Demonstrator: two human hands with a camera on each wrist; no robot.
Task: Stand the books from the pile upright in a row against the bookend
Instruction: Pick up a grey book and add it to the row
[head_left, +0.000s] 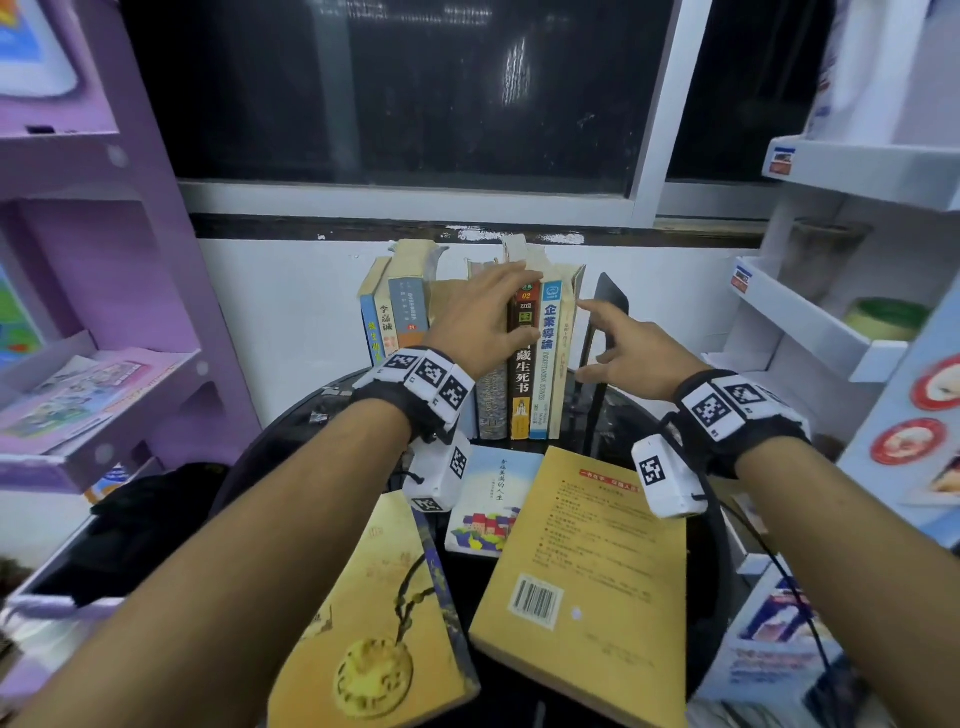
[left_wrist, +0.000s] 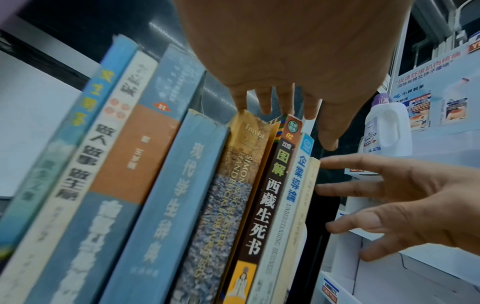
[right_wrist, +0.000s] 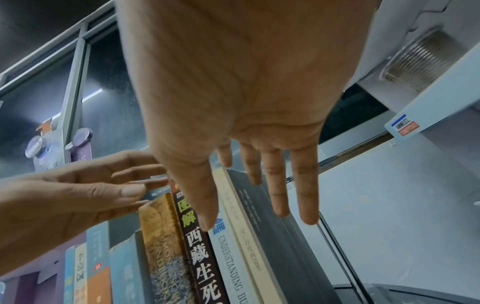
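Observation:
Several books stand upright in a row (head_left: 521, 374) on a round black table (head_left: 711, 545), leaning a little. A black bookend (head_left: 610, 296) stands at the row's right end. My left hand (head_left: 498, 296) lies with straight fingers (left_wrist: 265, 102) on the tops of the middle books, over the brown-spined book (left_wrist: 270, 185). My right hand (head_left: 597, 338) is spread open between the cream book (head_left: 563, 364) at the row's end and the bookend, its fingertips (left_wrist: 324, 161) at that book's side. Three books lie flat in front: a yellow book (head_left: 582, 571), a medallion-cover book (head_left: 374, 623) and a small white book (head_left: 493, 499).
A purple shelf unit (head_left: 93, 312) with leaflets stands to the left. White shelves (head_left: 831, 322) with bottles and a jar stand close on the right. Behind the row are a white wall and a dark window (head_left: 405, 88). A black bag (head_left: 140, 514) sits at lower left.

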